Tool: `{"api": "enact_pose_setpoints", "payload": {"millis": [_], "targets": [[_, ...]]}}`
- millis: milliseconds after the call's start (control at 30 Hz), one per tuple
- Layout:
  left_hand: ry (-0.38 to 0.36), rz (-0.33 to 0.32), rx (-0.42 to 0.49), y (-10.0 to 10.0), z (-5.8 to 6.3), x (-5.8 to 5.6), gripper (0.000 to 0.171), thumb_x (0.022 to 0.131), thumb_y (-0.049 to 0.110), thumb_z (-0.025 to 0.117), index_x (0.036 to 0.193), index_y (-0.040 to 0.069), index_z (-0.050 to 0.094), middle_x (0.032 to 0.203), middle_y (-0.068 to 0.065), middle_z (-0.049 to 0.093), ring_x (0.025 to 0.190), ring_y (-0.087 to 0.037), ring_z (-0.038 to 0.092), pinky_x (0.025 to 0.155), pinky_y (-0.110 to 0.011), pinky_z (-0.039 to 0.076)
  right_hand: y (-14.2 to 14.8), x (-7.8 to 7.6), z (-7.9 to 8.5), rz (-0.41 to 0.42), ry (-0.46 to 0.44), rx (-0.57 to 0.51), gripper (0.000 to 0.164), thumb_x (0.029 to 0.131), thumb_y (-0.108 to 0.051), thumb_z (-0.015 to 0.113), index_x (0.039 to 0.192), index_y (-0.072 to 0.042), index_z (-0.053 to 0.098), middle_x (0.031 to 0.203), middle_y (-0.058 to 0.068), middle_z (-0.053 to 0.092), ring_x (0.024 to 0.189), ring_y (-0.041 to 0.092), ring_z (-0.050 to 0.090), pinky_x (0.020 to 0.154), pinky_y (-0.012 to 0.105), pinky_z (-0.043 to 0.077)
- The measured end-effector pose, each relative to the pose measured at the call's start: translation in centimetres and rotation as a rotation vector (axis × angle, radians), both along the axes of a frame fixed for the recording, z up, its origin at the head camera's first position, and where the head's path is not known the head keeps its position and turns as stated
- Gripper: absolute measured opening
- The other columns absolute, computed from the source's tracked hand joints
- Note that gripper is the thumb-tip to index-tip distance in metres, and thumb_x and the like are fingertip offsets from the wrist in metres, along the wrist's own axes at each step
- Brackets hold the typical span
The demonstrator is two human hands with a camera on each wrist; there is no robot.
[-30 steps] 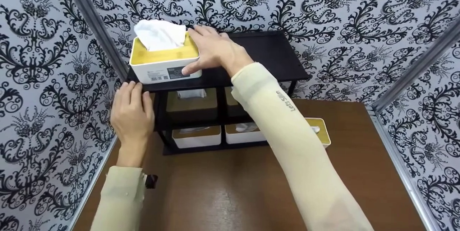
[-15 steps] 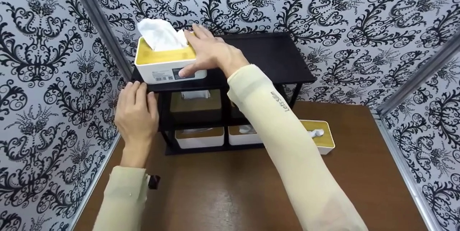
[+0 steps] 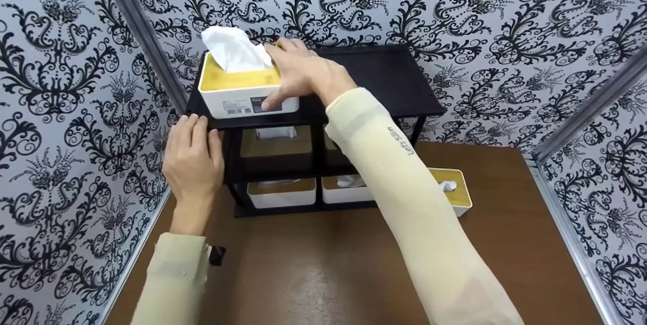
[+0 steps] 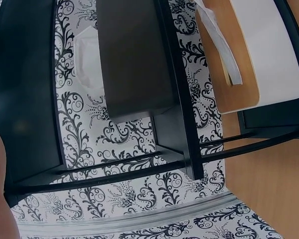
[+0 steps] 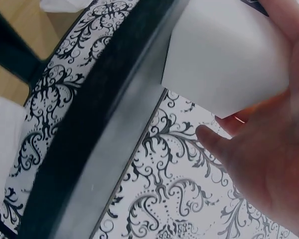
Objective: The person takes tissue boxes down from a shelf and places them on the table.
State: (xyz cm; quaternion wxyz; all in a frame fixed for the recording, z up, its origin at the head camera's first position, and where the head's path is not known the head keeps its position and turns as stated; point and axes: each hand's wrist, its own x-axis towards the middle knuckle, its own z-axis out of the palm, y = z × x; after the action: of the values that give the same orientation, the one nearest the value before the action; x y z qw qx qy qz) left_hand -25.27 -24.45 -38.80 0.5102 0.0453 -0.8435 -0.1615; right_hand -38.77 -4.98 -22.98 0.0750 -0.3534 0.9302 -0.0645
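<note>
A white tissue box (image 3: 215,104) with a yellow lid sits on the left end of the black rack's top shelf (image 3: 374,82), a white tissue (image 3: 235,54) standing out of it. My right hand (image 3: 311,72) grips its right end, thumb on the labelled front and fingers over the far side. From below, the right wrist view shows the box's white end (image 5: 224,55) beside that hand (image 5: 269,159). At the rack's front left corner, my left hand (image 3: 193,160) rests with its fingers extended against the shelf edge.
Below, a shadowed tissue box (image 3: 275,148) stands on the middle shelf. Two more, a left one (image 3: 283,199) and a right one (image 3: 343,194), fill the bottom level. Another tissue box (image 3: 457,196) stands on the brown table (image 3: 303,264). Patterned walls enclose the back and sides.
The tissue box on top has slid a little to the right along the shelf, with my right hand on it. My left hand stays at the corner. The head view has shifted slightly.
</note>
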Motion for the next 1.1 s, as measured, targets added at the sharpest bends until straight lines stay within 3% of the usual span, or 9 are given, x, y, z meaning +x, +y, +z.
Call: {"api": "enact_pose_setpoints", "payload": {"millis": [100, 267, 333, 467, 567, 700, 800, 1100], "targets": [[-0.004, 0.006, -0.004, -0.1, 0.0, 0.1, 0.033, 0.097, 0.024, 0.054, 0.117, 0.002, 0.067, 0.123, -0.015, 0.067, 0.124, -0.033, 0.058, 0.115, -0.039, 0.04, 0.3, 0.1, 0.3, -0.007, -0.027, 0.023, 0.125, 0.066, -0.068, 0.075, 0.158, -0.023, 0.004, 0.163, 0.007, 0.01, 0.149, 0.027, 0.012, 0.125, 0.045, 0.016], [-0.01, 0.014, -0.009, 0.0, 0.1, 0.1, 0.033, 0.097, 0.024, 0.054, 0.117, 0.001, 0.067, 0.124, -0.015, 0.067, 0.124, -0.034, 0.058, 0.116, -0.038, 0.039, 0.2, 0.3, 0.2, -0.016, -0.107, 0.017, 0.129, 0.068, -0.068, 0.073, 0.157, -0.022, -0.008, 0.164, 0.006, -0.019, 0.152, 0.025, -0.016, 0.126, 0.047, -0.002], [-0.009, 0.013, -0.01, 0.1, 0.1, 0.0, 0.033, 0.097, 0.024, 0.054, 0.117, 0.001, 0.067, 0.124, -0.015, 0.067, 0.124, -0.034, 0.058, 0.115, -0.039, 0.04, 0.1, 0.2, 0.0, -0.012, -0.117, 0.002, 0.13, 0.067, -0.068, 0.074, 0.157, -0.021, -0.008, 0.163, 0.005, -0.021, 0.152, 0.024, -0.018, 0.125, 0.045, -0.004], [-0.007, 0.008, -0.014, 0.3, 0.2, -0.1, 0.033, 0.097, 0.024, 0.054, 0.117, 0.001, 0.067, 0.124, -0.015, 0.066, 0.124, -0.033, 0.057, 0.115, -0.038, 0.04, 0.1, 0.1, -0.1, -0.01, -0.077, -0.001, 0.126, 0.068, -0.064, 0.076, 0.158, -0.024, -0.004, 0.165, 0.004, -0.011, 0.153, 0.024, -0.01, 0.126, 0.045, 0.001], [-0.005, 0.006, -0.017, 0.3, 0.2, -0.1, 0.033, 0.097, 0.024, 0.054, 0.117, 0.001, 0.067, 0.124, -0.015, 0.066, 0.124, -0.033, 0.057, 0.115, -0.038, 0.04, 0.1, 0.1, -0.1, 0.009, -0.026, -0.004, 0.121, 0.067, -0.061, 0.077, 0.158, -0.027, 0.005, 0.165, 0.004, 0.007, 0.151, 0.026, 0.008, 0.125, 0.047, 0.014], [0.005, 0.003, -0.017, 0.3, 0.2, -0.2, 0.032, 0.097, 0.024, 0.054, 0.116, 0.001, 0.067, 0.123, -0.015, 0.066, 0.123, -0.032, 0.058, 0.115, -0.038, 0.04, 0.3, 0.2, 0.0, 0.032, 0.012, -0.032, 0.111, 0.065, -0.059, 0.08, 0.154, -0.031, 0.019, 0.153, 0.002, 0.027, 0.136, 0.022, 0.026, 0.115, 0.042, 0.032], [0.009, 0.006, -0.015, 0.2, 0.1, -0.2, 0.032, 0.097, 0.024, 0.054, 0.116, 0.002, 0.067, 0.124, -0.014, 0.066, 0.124, -0.033, 0.058, 0.115, -0.039, 0.04, 0.5, 0.4, 0.0, 0.032, 0.015, -0.057, 0.106, 0.064, -0.058, 0.08, 0.15, -0.032, 0.025, 0.148, 0.002, 0.032, 0.13, 0.022, 0.029, 0.111, 0.041, 0.035], [0.01, 0.016, -0.017, -0.1, -0.4, -0.1, 0.033, 0.097, 0.025, 0.054, 0.117, 0.002, 0.067, 0.124, -0.014, 0.066, 0.123, -0.032, 0.058, 0.113, -0.04, 0.042, 2.7, 0.1, -0.2, -0.008, 0.038, -0.075, 0.109, 0.064, -0.058, 0.08, 0.153, -0.035, 0.021, 0.153, 0.003, 0.029, 0.134, 0.024, 0.027, 0.112, 0.045, 0.034]]}}
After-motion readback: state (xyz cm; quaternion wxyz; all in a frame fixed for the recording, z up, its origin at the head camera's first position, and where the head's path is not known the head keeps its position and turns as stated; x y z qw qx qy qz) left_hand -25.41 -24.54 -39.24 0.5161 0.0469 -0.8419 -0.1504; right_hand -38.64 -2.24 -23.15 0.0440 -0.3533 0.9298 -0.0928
